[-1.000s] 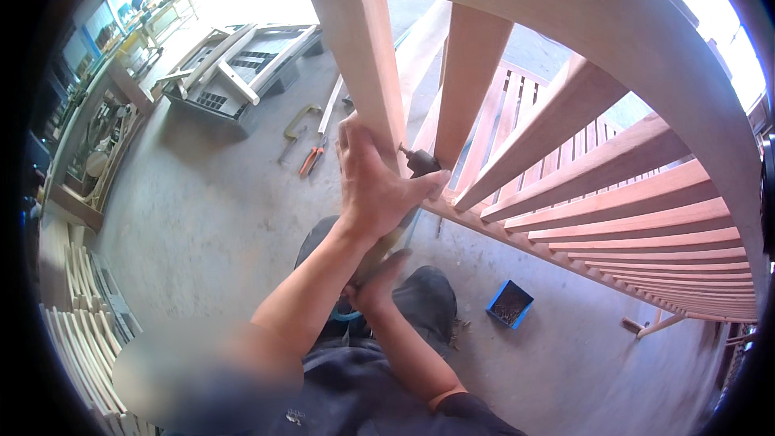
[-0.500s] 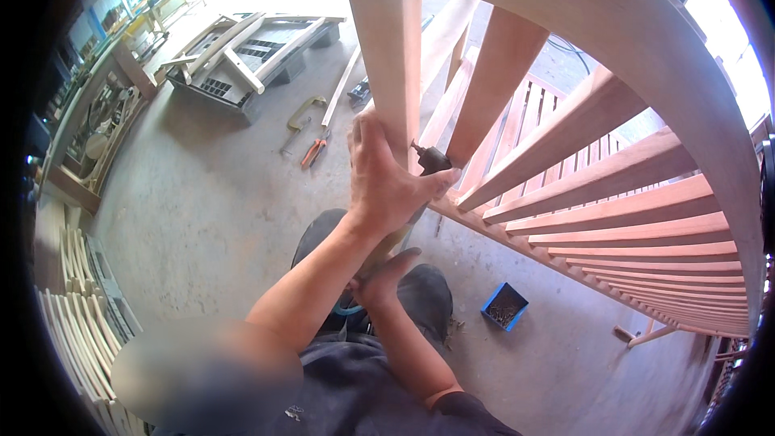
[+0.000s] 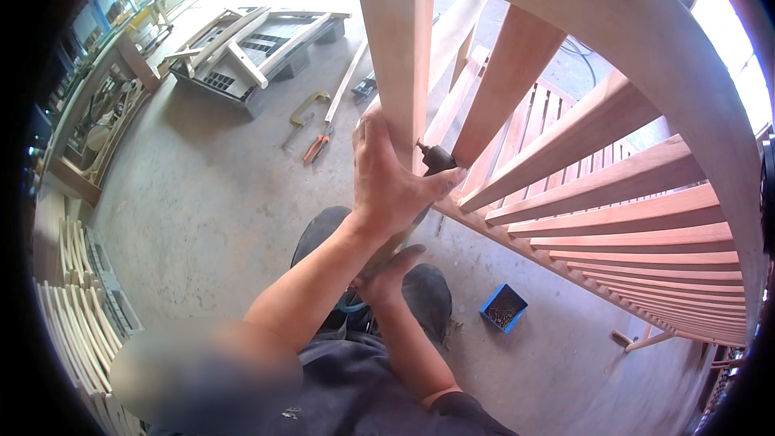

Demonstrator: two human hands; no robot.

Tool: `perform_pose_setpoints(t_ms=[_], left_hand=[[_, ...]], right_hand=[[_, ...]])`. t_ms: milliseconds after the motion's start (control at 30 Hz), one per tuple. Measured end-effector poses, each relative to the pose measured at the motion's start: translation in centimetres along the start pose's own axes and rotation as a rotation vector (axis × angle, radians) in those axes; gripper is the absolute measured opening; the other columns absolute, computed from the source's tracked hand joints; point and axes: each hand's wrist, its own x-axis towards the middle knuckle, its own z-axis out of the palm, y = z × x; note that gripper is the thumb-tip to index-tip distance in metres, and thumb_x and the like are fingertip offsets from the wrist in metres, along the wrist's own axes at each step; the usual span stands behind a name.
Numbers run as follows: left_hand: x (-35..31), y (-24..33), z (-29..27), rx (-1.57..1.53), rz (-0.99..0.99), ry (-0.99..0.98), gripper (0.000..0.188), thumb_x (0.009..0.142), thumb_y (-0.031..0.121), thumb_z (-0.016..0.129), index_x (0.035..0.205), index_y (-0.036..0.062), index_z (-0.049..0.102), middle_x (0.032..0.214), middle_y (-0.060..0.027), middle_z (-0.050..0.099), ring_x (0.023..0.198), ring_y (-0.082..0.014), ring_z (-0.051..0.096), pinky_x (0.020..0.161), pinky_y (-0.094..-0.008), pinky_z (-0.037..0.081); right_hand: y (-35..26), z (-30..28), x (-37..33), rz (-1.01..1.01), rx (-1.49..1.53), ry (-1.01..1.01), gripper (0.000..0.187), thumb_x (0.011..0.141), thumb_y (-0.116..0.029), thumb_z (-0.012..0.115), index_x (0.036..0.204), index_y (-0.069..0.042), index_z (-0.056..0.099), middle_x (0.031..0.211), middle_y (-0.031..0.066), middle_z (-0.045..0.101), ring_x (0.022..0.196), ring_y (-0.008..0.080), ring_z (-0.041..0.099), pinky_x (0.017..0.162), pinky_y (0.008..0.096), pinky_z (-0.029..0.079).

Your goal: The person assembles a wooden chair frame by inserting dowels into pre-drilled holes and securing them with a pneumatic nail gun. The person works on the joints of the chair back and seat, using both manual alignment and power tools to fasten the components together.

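My left hand [image 3: 389, 182] is closed around the lower part of a pale wooden post [image 3: 387, 40], fingers at its left side. Its thumb lies across the front of a power drill, whose dark chuck [image 3: 437, 159] shows just beyond, with a short bit pointing at the post's inner face. Lower down, my right hand [image 3: 389, 274] is closed on the drill's rear part; my left hand and forearm hide much of the tool. The post belongs to a large slatted wooden bench with a curved top rail [image 3: 597, 8] and many slats [image 3: 597, 141].
A blue box of screws [image 3: 504, 308] sits on the concrete floor at right. Orange-handled pliers [image 3: 316, 148], a clamp [image 3: 307, 117] and a thin strip lie left of the post. Farther back, wooden frame parts rest on a dark pallet [image 3: 218, 81]. Curved slats [image 3: 77, 323] are stacked at lower left.
The whole view has shifted slightly, so the bench sits a little further right in it. Both hands keep their hold on the post and the drill.
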Motion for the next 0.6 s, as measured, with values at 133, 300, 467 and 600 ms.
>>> perform_pose_setpoints(t_ms=[133, 300, 467, 600], left_hand=[[-0.1, -0.4, 0.0, 0.023, 0.013, -0.010, 0.091, 0.064, 0.046, 0.091, 0.126, 0.0033, 0.040, 0.110, -0.0120, 0.050, 0.107, -0.0244, 0.053, 0.095, -0.0390, 0.045], [-0.1, -0.2, 0.2, 0.024, 0.021, 0.011, 0.090, 0.066, 0.049, 0.090, 0.125, 0.0039, 0.040, 0.107, -0.0106, 0.049, 0.106, -0.0230, 0.053, 0.094, -0.0374, 0.046], [-0.2, -0.6, 0.5, 0.030, 0.031, 0.019, 0.090, 0.066, 0.050, 0.091, 0.124, 0.0038, 0.040, 0.106, -0.0095, 0.050, 0.105, -0.0213, 0.054, 0.093, -0.0355, 0.047], [-0.2, -0.9, 0.5, 0.021, 0.035, 0.008, 0.089, 0.066, 0.050, 0.091, 0.123, 0.0040, 0.041, 0.105, -0.0088, 0.050, 0.104, -0.0209, 0.054, 0.092, -0.0347, 0.047]], right_hand=[[-0.2, 0.5, -0.2, -0.035, 0.007, 0.017, 0.102, 0.069, -0.101, 0.022, 0.115, -0.017, 0.055, 0.072, 0.0006, 0.058, 0.046, 0.0130, 0.046, 0.042, 0.0257, 0.034], [-0.6, 0.1, 0.0, 0.001, 0.000, 0.026, 0.102, 0.068, -0.102, 0.023, 0.113, -0.016, 0.055, 0.071, 0.0013, 0.058, 0.046, 0.0140, 0.047, 0.042, 0.0260, 0.034], [-0.4, -0.5, 0.2, -0.060, -0.118, -0.037, 0.102, 0.068, -0.101, 0.024, 0.113, -0.015, 0.054, 0.071, 0.0013, 0.058, 0.046, 0.0140, 0.048, 0.041, 0.0258, 0.034], [-0.6, -0.8, 0.3, -0.092, -0.180, -0.098, 0.103, 0.066, -0.102, 0.027, 0.116, -0.016, 0.053, 0.073, 0.0010, 0.058, 0.048, 0.0144, 0.049, 0.042, 0.0260, 0.035]])
